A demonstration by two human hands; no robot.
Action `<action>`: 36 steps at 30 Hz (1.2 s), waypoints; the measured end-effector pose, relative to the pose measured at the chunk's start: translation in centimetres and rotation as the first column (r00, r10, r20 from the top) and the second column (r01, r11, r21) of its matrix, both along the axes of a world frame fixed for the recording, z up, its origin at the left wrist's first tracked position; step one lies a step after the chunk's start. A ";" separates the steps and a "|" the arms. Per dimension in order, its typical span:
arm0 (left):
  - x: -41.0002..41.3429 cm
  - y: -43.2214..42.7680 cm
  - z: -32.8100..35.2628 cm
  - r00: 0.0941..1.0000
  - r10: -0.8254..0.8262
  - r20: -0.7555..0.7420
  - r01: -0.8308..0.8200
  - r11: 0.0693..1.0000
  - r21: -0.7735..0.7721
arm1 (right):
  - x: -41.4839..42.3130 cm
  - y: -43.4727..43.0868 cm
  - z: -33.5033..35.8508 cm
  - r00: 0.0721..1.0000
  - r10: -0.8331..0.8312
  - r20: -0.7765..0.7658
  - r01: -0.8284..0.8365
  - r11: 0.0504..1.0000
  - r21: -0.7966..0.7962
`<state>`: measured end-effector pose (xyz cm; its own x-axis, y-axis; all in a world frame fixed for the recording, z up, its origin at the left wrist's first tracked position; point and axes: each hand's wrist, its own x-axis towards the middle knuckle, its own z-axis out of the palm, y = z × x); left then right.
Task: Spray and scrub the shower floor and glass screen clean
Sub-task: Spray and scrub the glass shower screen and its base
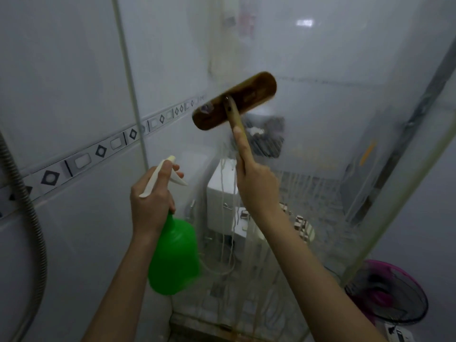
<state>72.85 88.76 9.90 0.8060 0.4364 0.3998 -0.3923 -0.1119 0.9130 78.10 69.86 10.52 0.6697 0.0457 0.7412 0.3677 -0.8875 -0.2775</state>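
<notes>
Glass screen (345,119): upright in front of me and to my right, hazy, with pale runs of liquid streaking down its lower half. Brush (234,101): its brown wooden head lies tilted and seems flat against the glass at about head height, left end lower than the right. The handle slopes down to my right hand (256,183).

Step in hand, by my reading: scrubbing the screen, with spray already on it. I cannot tell the state of the shower floor from here.

Right arm reaches up and forward, wrist straight. Its fingers (243,144) are curled round the handle, forefinger laid straight along it toward the head.

Left hand (150,203): lower and nearer the wall, holding the green spray bottle (174,253) by the neck. Fingers wrapped round it, one resting on the white trigger (179,180); the nozzle points up toward the glass.

Next move likely calls for firm, even pressure and long overlapping strokes down through the streaks, and another squirt where the glass looks dry. Wet handle; the grip could slip.

Around: white tiled wall with a patterned border (81,160) on the left, ribbed shower hose (37,230) at far left. A toilet tank (219,193) shows through the glass. A pink fan (387,292) sits beyond the screen's edge.
</notes>
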 end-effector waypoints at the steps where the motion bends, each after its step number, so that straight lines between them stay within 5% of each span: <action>1: -0.1 0.2 0.2 1.000 0.005 0.004 -0.005 1.000 -0.006 | -0.8 -0.6 -1.2 0.999 -0.014 -0.036 0.013 1.000 -0.013; 5: -0.5 1.2 0.6 1.000 0.011 0.030 -0.010 0.999 -0.038 | -4.6 -2.2 -5.5 0.986 -0.027 -0.164 0.025 1.000 -0.016; 12: -2.1 2.6 1.0 0.997 0.045 0.057 -0.040 0.996 -0.085 | 4.3 6.5 9.3 0.992 0.117 0.050 -0.113 0.990 -0.079; 19: -3.4 4.2 0.9 0.994 0.099 0.052 -0.094 0.993 -0.077 | -2.0 0.9 -1.1 0.980 0.103 -0.169 -0.114 0.992 -0.057; 26: -3.6 2.5 1.2 0.996 0.083 0.038 -0.080 0.994 -0.080 | 3.5 7.2 7.2 0.989 0.146 -0.022 -0.147 0.979 -0.142; 32: -4.2 0.3 0.5 0.998 0.032 0.053 -0.028 0.997 -0.073 | -4.1 -2.4 -7.6 0.982 0.018 -0.187 -0.019 1.000 -0.004; 36: -3.7 -1.0 0.5 0.999 0.000 0.042 0.003 0.997 -0.079 | -3.1 -4.5 -4.6 0.995 0.021 -0.095 -0.017 0.999 0.037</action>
